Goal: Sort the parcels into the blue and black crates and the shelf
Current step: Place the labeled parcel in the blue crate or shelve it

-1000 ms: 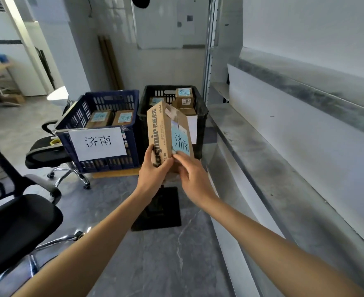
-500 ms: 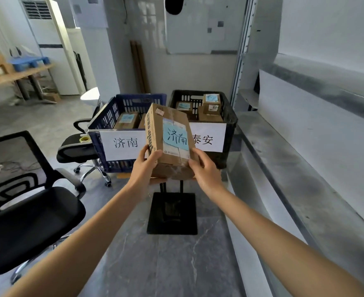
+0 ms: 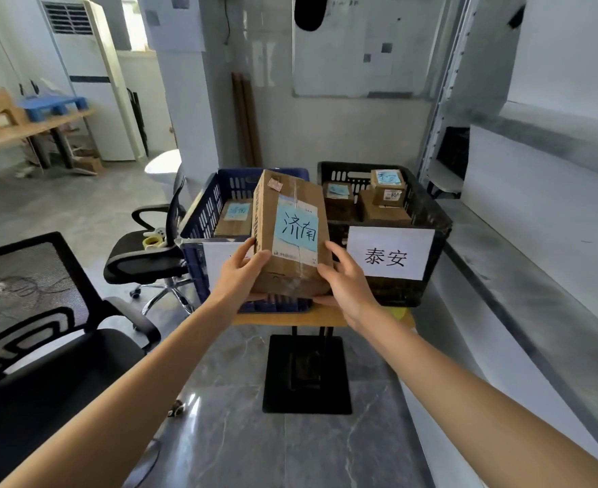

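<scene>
A cardboard parcel (image 3: pixel 292 234) is held upright at the centre of the frame, in the air just in front of the two crates. Its blue note, hand-written 济南, is turned toward the camera, probably so the destination can be read before it is dropped. The left hand (image 3: pixel 241 272) grips its lower left corner and the right hand (image 3: pixel 347 280) its lower right, fingers curled round the edges and under the base to carry the weight. Directly behind stands the blue crate (image 3: pixel 203 214), whose white sign is mostly hidden by the parcel; a boxed parcel (image 3: pixel 236 216) inside carries a similar blue note, too blurred to read. Beside it, centre right, the black crate (image 3: pixel 428 209) bears a sign (image 3: pixel 389 253) reading 泰安, which does not match, so the blue crate looks the likelier target. Both crates sit on a small wooden table (image 3: pixel 325 317). The grey shelf (image 3: pixel 523 272) runs down the right side.
</scene>
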